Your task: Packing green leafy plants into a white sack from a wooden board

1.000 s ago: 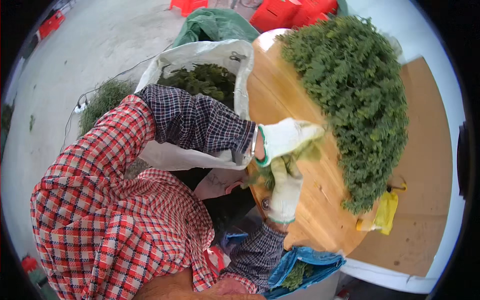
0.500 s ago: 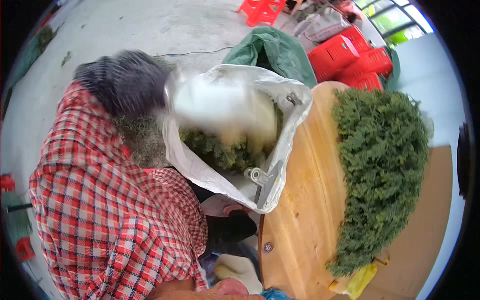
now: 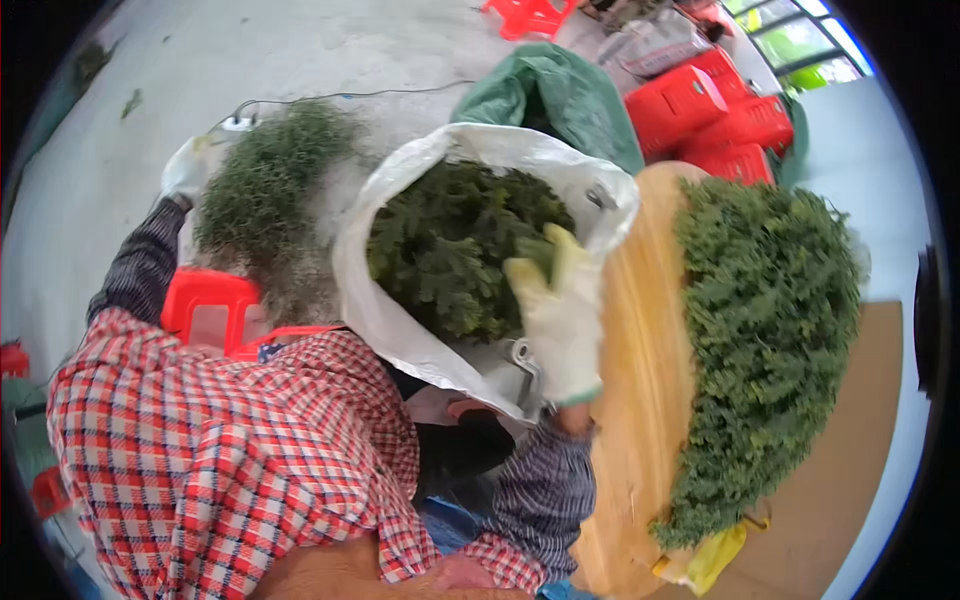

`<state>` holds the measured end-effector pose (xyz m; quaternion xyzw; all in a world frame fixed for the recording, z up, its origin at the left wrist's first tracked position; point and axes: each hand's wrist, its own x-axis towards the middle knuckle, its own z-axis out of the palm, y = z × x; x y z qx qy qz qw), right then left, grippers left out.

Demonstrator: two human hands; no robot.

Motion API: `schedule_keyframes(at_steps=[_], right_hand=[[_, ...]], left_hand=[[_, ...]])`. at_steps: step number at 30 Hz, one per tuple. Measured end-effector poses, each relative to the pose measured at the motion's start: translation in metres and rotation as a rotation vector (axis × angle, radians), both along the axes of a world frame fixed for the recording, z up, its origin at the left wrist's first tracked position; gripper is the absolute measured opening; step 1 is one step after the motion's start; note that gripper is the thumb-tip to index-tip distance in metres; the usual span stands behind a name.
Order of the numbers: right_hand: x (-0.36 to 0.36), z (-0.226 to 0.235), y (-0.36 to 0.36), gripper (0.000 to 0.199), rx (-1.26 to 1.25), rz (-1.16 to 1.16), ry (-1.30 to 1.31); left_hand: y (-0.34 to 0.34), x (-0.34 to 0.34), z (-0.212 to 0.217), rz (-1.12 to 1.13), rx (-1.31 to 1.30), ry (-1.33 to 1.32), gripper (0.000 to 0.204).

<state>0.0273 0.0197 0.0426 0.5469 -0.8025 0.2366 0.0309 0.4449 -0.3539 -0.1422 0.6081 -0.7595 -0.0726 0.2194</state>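
Observation:
My left hand point(image 3: 187, 168), in a white glove, reaches out to the far left beside a loose pile of green sprigs point(image 3: 275, 170) on the floor. Its fingers are small and blurred, so their pose is unclear. Over the right side of an upright white sack point(image 3: 362, 318) is my right hand point(image 3: 562, 320), also gloved, with fingers apart and nothing visible in them. Dark green foliage point(image 3: 450, 250) fills the sack's mouth. One metal clamp point(image 3: 527, 358) grips the near rim, close to my right wrist; another clamp point(image 3: 600, 196) sits on the far right rim.
A wooden table point(image 3: 640, 400) stands right of the sack, bearing a big heap of green sprigs point(image 3: 770, 350) and a yellow bag point(image 3: 718, 560). Behind are a green sack point(image 3: 580, 95) and red crates point(image 3: 680, 110). A red stool point(image 3: 212, 290) and a cord point(image 3: 370, 94) lie left.
My left arm has swung from over the sack out to the floor pile at left. My right hand now shows at the sack's right side. The white blur over the foliage is gone.

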Motion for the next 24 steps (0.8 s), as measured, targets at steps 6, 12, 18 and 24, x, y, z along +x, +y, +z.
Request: schedule_keyframes(at_steps=[6, 12, 18, 24], right_hand=[[-0.023, -0.016, 0.004, 0.049, -0.135, 0.011, -0.037], [-0.137, -0.002, 0.061, 0.054, -0.408, -0.787, 0.099], [-0.246, 0.033, 0.107, 0.075, -0.360, -0.830, 0.119], [-0.248, 0.030, 0.118, 0.042, -0.036, -0.942, 0.035]], left_hand=[[0.023, -0.002, -0.045, -0.001, 0.158, 0.050, 0.045], [0.052, -0.064, -0.050, -0.218, 0.592, -0.142, 0.052], [0.038, -0.119, -0.015, -0.336, 0.345, 0.078, 0.032], [0.048, -0.184, 0.040, -0.453, 0.286, 0.324, 0.026]])
